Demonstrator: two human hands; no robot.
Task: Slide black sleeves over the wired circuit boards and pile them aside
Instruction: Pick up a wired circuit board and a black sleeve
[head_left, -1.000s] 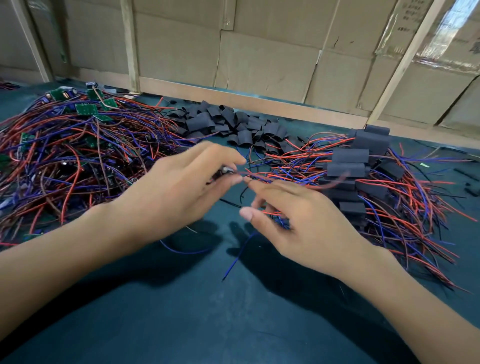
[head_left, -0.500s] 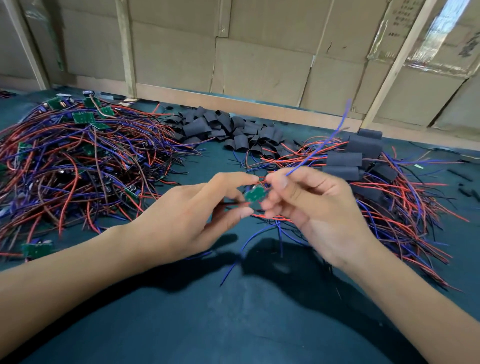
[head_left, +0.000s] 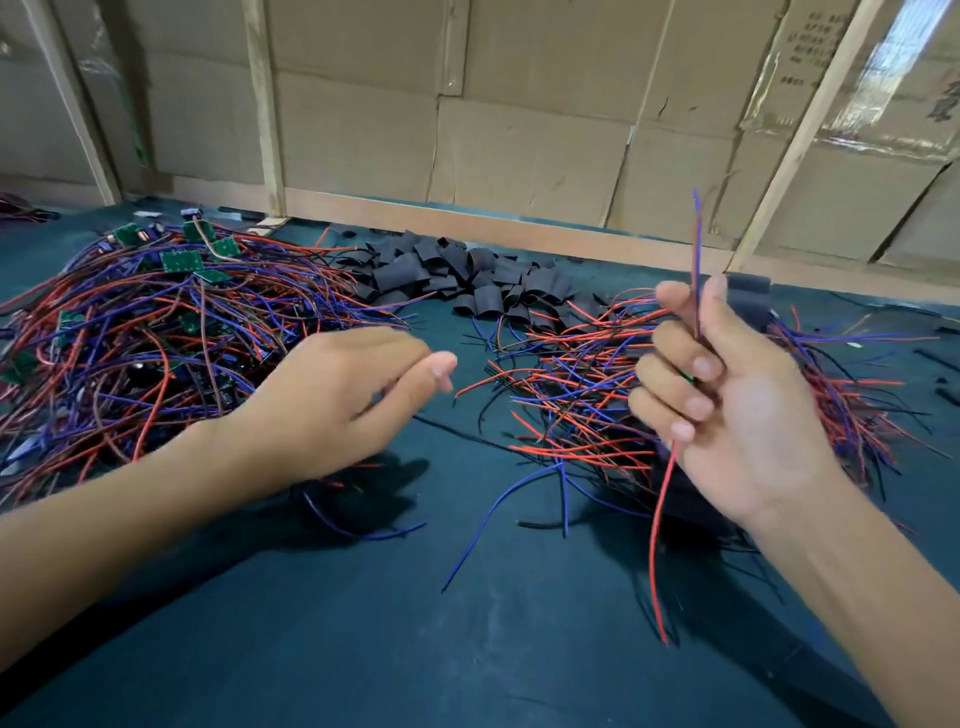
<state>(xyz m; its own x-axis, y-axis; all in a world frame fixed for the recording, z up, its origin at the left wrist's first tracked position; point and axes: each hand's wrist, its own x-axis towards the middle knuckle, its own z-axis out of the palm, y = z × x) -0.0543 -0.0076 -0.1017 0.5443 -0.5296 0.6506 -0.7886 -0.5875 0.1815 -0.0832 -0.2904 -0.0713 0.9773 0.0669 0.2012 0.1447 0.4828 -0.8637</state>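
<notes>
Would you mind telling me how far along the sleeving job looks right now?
Done: a pile of sleeved boards lies on the right. In hand: the right hand grips one wired board's wires, not yet sleeved; the left hand is open, holding nothing. Left: a big heap of bare boards on the left, with loose black sleeves behind.

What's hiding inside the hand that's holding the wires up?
The right hand grips a bundle of red and blue wires; a red wire dangles below. A sliver of green peeks between the fingers, probably a circuit board, but the fingers cover the rest.
</notes>
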